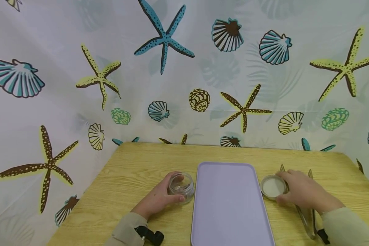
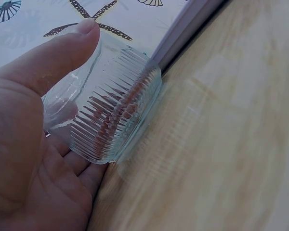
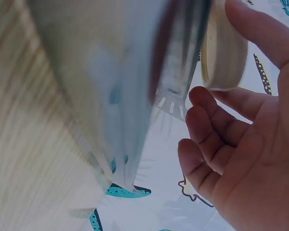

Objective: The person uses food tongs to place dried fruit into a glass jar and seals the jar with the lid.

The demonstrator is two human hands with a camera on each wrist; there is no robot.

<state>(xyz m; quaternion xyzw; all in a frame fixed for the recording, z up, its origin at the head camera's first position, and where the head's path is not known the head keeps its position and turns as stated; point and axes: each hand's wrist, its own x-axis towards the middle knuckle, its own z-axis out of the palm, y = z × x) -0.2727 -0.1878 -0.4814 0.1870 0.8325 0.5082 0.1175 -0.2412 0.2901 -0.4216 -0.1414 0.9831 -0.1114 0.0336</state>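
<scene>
My left hand [image 1: 160, 199] grips a small clear glass jar [image 1: 182, 191] at the left edge of the tray. The thumb and fingers reach round its sides, and its mouth faces up. Through the ribbed glass in the left wrist view, reddish-brown bits [image 2: 119, 113] show low inside. On the tray's other side, my right hand [image 1: 304, 190] pinches a round pale lid [image 1: 272, 187] by its rim, thumb on one side and index finger on the other. The remaining fingers are loosely bent. Metal tongs [image 1: 309, 227] lie under the right hand, partly hidden by it.
A lavender rectangular tray [image 1: 230, 201] lies on the wood-grain table [image 1: 141, 160] between both hands, bare on top. A curtain [image 1: 184, 75] printed with starfish and shells hangs behind the table and along its sides.
</scene>
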